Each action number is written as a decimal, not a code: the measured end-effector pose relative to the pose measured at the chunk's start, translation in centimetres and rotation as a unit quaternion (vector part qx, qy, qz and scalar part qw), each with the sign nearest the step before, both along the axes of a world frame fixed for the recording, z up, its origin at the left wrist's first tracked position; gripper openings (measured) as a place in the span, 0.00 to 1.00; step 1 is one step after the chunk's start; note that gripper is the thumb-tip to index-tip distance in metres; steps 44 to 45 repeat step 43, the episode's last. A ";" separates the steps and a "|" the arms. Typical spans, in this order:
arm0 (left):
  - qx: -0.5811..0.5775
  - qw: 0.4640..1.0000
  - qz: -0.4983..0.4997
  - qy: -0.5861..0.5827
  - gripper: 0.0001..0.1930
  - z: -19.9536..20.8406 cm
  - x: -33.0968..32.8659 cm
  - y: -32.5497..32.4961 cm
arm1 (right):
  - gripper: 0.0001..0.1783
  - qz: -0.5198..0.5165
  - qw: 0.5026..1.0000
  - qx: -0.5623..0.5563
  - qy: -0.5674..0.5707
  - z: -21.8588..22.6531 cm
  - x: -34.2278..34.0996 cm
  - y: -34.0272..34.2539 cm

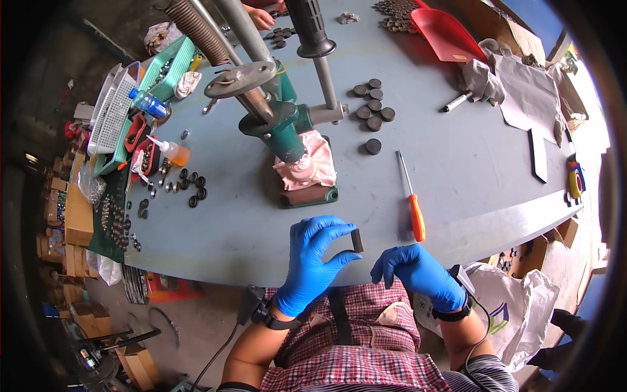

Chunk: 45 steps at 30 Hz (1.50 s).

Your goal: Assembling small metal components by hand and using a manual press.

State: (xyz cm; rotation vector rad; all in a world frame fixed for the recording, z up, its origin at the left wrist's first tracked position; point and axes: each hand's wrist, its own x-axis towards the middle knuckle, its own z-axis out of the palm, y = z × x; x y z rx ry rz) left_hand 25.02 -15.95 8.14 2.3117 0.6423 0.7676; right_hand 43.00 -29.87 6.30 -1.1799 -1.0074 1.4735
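Between the thumb and fingertips of my blue-gloved left hand (315, 262) a dark disc-shaped piece (356, 240) is pinched, seen edge-on over the table's near edge. Just right of it, my right hand (423, 274), also in a blue glove, has its fingers curled in and down. What lies inside those fingers, if anything, is hidden. A green hand press (274, 130) stands ahead of my hands, a pink cloth (317, 163) around its base. Beyond my right hand lies a screwdriver (417, 215) with an orange handle.
Several dark round pieces (374, 123) lie right of the press. More rings (193, 189) and an orange-filled squeeze bottle (175, 153) are on the left, near baskets (114, 114) and a water bottle (149, 103). A red dustpan (447, 32) lies far right. Another person's hand (260, 17) shows at the far side.
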 end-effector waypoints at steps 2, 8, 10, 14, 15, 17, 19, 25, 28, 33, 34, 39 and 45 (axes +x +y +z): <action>0.015 1.000 0.004 0.004 0.23 0.3 -0.2 0.0 | 0.17 -0.058 0.996 -0.002 -0.072 0.1 -0.5 -0.2; 0.071 0.997 0.004 0.016 0.23 1.0 -0.2 -0.2 | 0.14 -0.213 0.951 0.023 -0.223 2.1 -2.4 1.6; 0.118 0.991 0.005 0.070 0.23 0.1 0.0 -0.2 | 0.18 -0.223 0.947 0.040 -0.226 1.2 -2.8 2.5; 0.112 0.991 0.021 0.071 0.23 -1.6 1.4 0.7 | 0.13 -0.245 0.956 0.050 -0.155 -2.5 -1.0 6.7; 0.076 0.996 0.031 0.046 0.23 -1.8 1.5 0.9 | 0.12 -0.261 0.945 0.025 -0.195 -2.8 0.2 7.8; 0.045 0.998 0.039 0.018 0.23 -2.8 1.0 1.4 | 0.14 -0.259 0.935 -0.017 -0.242 -1.8 2.5 9.9; -0.001 0.999 -0.006 0.049 0.24 -4.1 0.1 1.8 | 0.17 -0.282 0.805 0.042 -0.520 -5.6 5.6 12.0; 0.045 0.987 0.004 0.154 0.22 -6.4 -5.8 0.9 | 0.56 -0.156 0.688 0.000 -0.709 -4.3 8.0 14.8; 0.116 0.980 0.012 0.158 0.18 -5.3 -6.0 0.3 | 0.55 -0.175 0.697 0.008 -0.696 -4.3 11.0 18.9; 0.089 0.986 0.033 0.139 0.17 -5.2 -5.1 0.2 | 0.49 -0.177 0.696 0.031 -0.695 -4.8 15.0 26.0; 0.083 0.985 0.038 0.148 0.16 -4.8 -4.9 0.3 | 0.48 -0.178 0.693 0.046 -0.697 -4.9 15.5 27.5; 0.069 0.978 0.055 0.189 0.17 -5.4 -5.2 0.2 | 0.44 -0.162 0.698 0.064 -0.695 -4.8 17.0 36.1; 0.054 0.974 0.046 0.214 0.20 -6.7 -5.4 0.4 | 0.42 -0.167 0.692 0.086 -0.697 -5.4 16.2 44.3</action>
